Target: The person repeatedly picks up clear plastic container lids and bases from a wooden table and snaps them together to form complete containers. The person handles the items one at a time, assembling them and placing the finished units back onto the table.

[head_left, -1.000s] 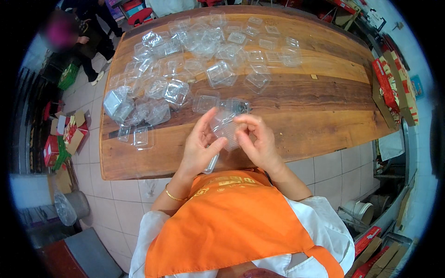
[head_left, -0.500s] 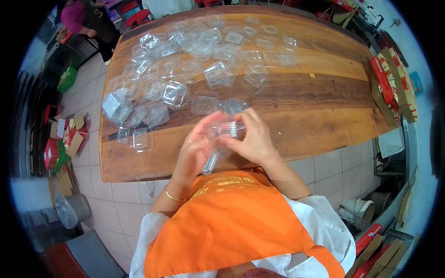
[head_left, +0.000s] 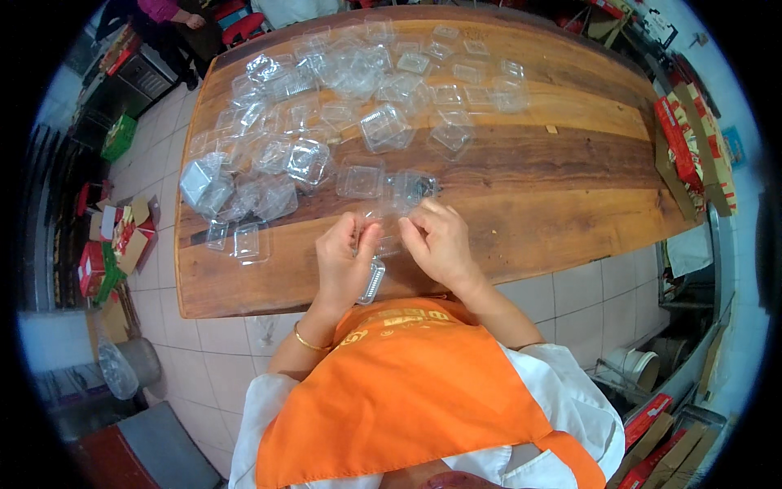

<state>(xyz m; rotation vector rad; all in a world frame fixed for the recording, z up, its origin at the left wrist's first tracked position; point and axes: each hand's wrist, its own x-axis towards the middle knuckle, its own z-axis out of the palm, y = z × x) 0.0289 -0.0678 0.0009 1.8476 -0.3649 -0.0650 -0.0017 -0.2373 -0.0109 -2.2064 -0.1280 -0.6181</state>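
Observation:
My left hand (head_left: 345, 254) and my right hand (head_left: 440, 246) are side by side over the near edge of the wooden table, fingers closed in a pinch. Between them a clear plastic container (head_left: 389, 244) shows faintly, its edges gripped from either side; its exact shape is hard to make out. Below my left hand, close to the orange apron, lies another clear ribbed plastic piece (head_left: 375, 282). Just beyond my hands rest a clear lidded box (head_left: 360, 179) and a clear container with a dark patch (head_left: 415, 189).
Many clear plastic boxes (head_left: 350, 73) are heaped across the left and far side of the wooden table (head_left: 554, 179). Cardboard boxes with red packs (head_left: 680, 147) stand at the right edge. A person in a purple sleeve (head_left: 159, 10) is at the far left, beside a green crate (head_left: 120, 137).
My left hand has gone from fingers stretched along the plastic to a pinch. My hands have moved slightly apart, with the container lower between them. The far person has shifted right and back.

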